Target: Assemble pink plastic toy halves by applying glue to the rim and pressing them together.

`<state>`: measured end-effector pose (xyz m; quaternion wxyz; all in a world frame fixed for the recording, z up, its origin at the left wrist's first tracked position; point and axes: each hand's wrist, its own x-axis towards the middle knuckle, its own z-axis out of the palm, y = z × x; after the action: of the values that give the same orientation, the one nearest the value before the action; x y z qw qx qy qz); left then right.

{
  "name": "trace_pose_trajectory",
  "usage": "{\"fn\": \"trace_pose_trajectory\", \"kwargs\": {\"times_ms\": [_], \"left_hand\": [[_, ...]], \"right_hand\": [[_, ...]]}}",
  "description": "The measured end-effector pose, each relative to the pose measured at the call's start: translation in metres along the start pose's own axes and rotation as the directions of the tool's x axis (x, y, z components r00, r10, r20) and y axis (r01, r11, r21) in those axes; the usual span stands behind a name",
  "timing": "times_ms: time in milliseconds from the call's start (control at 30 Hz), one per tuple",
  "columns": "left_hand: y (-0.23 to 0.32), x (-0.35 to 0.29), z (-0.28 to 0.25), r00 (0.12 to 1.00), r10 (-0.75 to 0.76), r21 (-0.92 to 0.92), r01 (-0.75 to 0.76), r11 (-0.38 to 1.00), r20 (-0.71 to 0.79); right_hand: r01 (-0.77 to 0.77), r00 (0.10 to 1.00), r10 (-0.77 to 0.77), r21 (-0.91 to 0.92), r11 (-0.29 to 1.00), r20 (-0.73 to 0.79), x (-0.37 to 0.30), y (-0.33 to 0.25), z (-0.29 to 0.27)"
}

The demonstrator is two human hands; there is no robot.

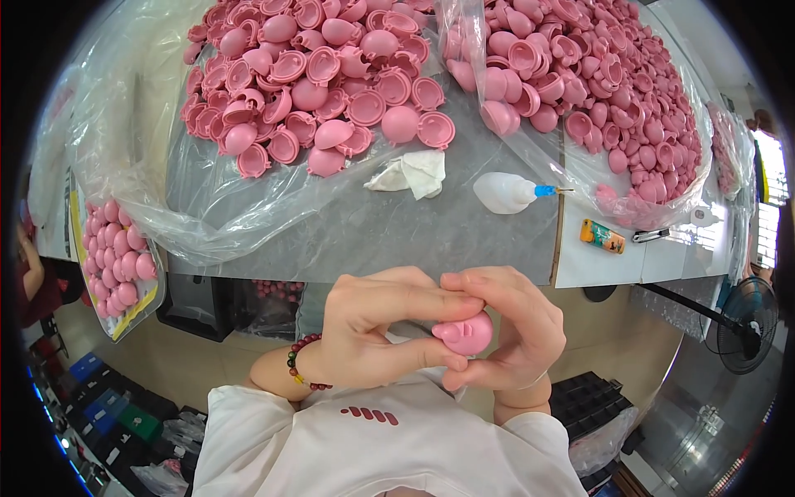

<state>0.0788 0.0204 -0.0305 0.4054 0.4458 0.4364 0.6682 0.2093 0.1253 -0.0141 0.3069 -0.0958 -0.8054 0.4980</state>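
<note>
"Right of centre, in the lower half of the frame, what are you picking up from your end?"

"I'm looking remotely at a pink piece (470, 333). It's sitting between the two hands, in front of the white shirt (389, 447), and its small pointed tip is facing left."

"How are the hands standing?"

"The left hand (373, 331) is half closing, its fingers reaching over the piece and its thumb lying below, so I'm seeing it pinch. The right hand (522, 331) is curling round the right side, its thumb and forefinger spreading apart. I'm not managing to tell whether its hidden fingers are gripping. A beaded bracelet (292, 363) is circling the left wrist."

"And further up?"

"At upper left of centre I'm seeing one heap of pink shells (310, 94) lying on plastic sheeting (240, 224); another heap (613, 91) is filling the upper right. Between them and the hands, a white cloth (422, 172) and a white bottle (501, 193) with a blue tip are resting on the grey table (373, 240)."

"Anything at the edges?"

"At far left, a tray (146, 305) is carrying rounded pink pieces. At far right, a black fan (748, 325) is standing."
</note>
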Motion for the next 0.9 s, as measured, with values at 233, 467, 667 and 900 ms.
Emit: {"fn": "trace_pose_trajectory", "kwargs": {"times_ms": [233,467,667,900], "left_hand": [[-0.002,0.0,0.001,0.9,-0.318,-0.765,0.425,0.484,0.299],[-0.014,-0.006,0.008,0.889,-0.271,-0.717,0.458,0.526,0.369],[-0.01,-0.004,0.004,0.868,-0.271,-0.664,0.494,0.561,0.417],[0.021,-0.003,-0.01,0.931,-0.272,-0.543,0.363,0.757,0.242]], "right_hand": [[0.151,0.972,-0.146,0.01,0.989,-0.183,0.01,0.003,-0.001],[0.199,0.98,-0.198,-0.049,0.979,0.026,0.016,-0.003,-0.006],[0.118,0.993,-0.118,-0.025,0.993,-0.003,0.015,-0.003,-0.002],[0.2,0.928,-0.219,-0.092,0.975,-0.303,0.013,0.01,0.001]]}}
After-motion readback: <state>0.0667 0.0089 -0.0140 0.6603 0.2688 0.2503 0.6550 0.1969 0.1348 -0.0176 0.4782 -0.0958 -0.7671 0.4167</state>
